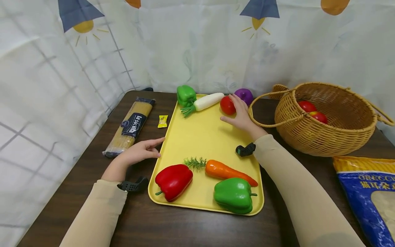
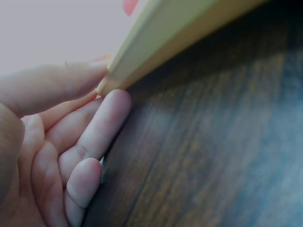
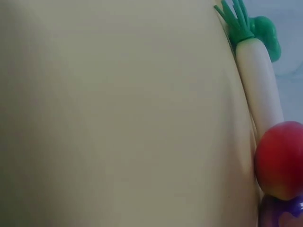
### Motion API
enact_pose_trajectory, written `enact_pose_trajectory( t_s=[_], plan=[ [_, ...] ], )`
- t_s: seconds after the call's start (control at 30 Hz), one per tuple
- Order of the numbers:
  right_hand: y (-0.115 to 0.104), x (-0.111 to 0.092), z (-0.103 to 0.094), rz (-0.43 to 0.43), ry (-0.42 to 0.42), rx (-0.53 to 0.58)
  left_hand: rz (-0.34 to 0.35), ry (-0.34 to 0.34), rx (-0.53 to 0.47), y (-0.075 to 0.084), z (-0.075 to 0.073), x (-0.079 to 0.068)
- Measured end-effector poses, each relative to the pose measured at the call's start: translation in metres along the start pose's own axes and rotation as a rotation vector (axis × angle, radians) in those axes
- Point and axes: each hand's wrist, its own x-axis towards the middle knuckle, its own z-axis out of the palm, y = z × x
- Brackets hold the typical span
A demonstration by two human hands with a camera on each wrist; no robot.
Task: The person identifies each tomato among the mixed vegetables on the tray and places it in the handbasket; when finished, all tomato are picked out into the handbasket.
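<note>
A yellow tray [image 1: 197, 137] lies on the dark table. My left hand [image 1: 143, 150] touches its left edge with thumb and fingers apart; in the left wrist view the thumb [image 2: 57, 82] meets the rim. At the far right corner, my right hand [image 1: 242, 118] reaches over the tray, fingers beside a red round fruit [image 1: 227, 105], thumb held away. Behind the fingers sits a purple round vegetable [image 1: 244, 96]. A white radish [image 1: 210, 101] and a green pepper [image 1: 186, 96] line the far edge. Nearer are a red pepper [image 1: 174, 181], a carrot [image 1: 229, 172] and another green pepper [image 1: 233, 195].
A wicker basket [image 1: 321, 137] holding red fruits [image 1: 318, 116] stands right of the tray, its handle beside my right wrist. A blue and yellow bag [image 1: 367, 195] lies in front of it. Left of the tray are a pasta pack [image 1: 131, 127] and a small yellow packet [image 1: 162, 121].
</note>
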Motion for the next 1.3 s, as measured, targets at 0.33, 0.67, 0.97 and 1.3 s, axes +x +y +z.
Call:
enact_pose_trajectory(
  t_s=[0.33,0.67,0.97,1.3],
  plan=[
    [0.0056,0.0011,0.0017,-0.032,0.053,-0.033,-0.006,-0.006,0.004,0.0007,-0.0010,0.0015],
    [0.0009,-0.0013,0.0013,0.021,0.040,0.026,-0.012,-0.002,0.000,-0.0002,-0.0006,0.0006],
    [0.0049,-0.0034,0.0000,-0.011,0.021,0.061,0.005,-0.004,-0.006,-0.0002,0.0004,0.0014],
    [0.0059,-0.0025,0.0001,-0.118,0.013,0.000,0.007,-0.007,-0.017,0.0004,-0.0001,0.0006]
  ],
)
